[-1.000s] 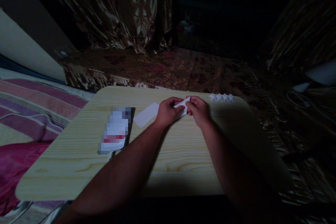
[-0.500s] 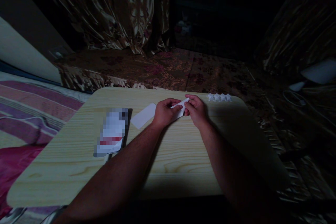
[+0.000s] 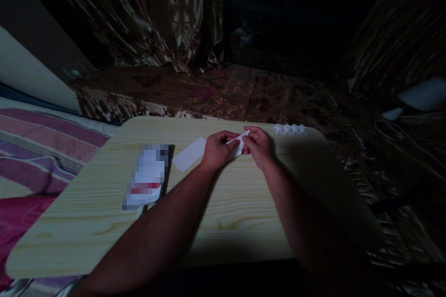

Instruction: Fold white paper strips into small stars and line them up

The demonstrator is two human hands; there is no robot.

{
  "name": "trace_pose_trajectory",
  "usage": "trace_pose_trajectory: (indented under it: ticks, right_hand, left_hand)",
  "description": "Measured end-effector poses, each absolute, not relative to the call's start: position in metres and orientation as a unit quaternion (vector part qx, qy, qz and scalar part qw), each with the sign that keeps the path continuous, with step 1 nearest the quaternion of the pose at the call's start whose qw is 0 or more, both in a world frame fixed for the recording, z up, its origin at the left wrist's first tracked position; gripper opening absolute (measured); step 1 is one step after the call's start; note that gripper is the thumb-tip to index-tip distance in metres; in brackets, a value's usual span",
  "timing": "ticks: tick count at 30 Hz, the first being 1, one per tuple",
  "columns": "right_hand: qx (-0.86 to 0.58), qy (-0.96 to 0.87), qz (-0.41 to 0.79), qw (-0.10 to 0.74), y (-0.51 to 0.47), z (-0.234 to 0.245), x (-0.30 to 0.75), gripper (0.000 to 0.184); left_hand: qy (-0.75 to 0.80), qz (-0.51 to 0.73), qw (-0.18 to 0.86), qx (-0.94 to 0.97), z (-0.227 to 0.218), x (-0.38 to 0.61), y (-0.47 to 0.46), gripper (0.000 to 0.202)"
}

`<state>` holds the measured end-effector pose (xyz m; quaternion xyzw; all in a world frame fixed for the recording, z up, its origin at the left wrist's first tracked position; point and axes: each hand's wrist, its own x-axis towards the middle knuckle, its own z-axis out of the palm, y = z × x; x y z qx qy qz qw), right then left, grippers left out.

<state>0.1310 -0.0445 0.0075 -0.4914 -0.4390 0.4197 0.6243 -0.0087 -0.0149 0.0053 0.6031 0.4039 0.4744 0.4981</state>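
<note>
Between my two hands is a folded piece of white paper (image 3: 237,149), held a little above the table near its far side. My left hand (image 3: 219,149) pinches the paper's left part, thumb on top. At the paper's upper right corner, my right hand (image 3: 258,146) grips it between thumb and fingers. The fingers under the paper are partly hidden. Left of my left hand lies a flat white paper sheet (image 3: 190,154). Beyond my right hand, several small white paper stars (image 3: 291,129) stand in a row by the table's far edge.
A pixelated, phone-like item (image 3: 146,176) with a cable lies on the left of the wooden table (image 3: 240,213). A striped bed cover (image 3: 42,134) is at the left. Patterned curtains (image 3: 181,14) hang behind, and a white lamp (image 3: 423,95) stands at the right.
Both hands keep their grip on the folded paper; the right thumb has shifted slightly left along it. The whole view has shifted a little.
</note>
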Motion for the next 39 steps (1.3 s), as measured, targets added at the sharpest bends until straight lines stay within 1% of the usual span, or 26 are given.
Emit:
trace_pose_trajectory:
  ticks: [11, 39]
  right_hand:
    - [-0.495, -0.443, 0.418, 0.619, -0.0462, 0.011, 0.1299, 0.037]
    - [-0.497, -0.446, 0.419, 0.616, -0.0445, 0.0083, 0.1309, 0.038]
  left_hand:
    - [0.4, 0.472, 0.514, 0.593, 0.008, -0.0087, -0.0163, 0.028]
    - [0.403, 0.472, 0.503, 0.602, 0.008, -0.0096, -0.0158, 0.027]
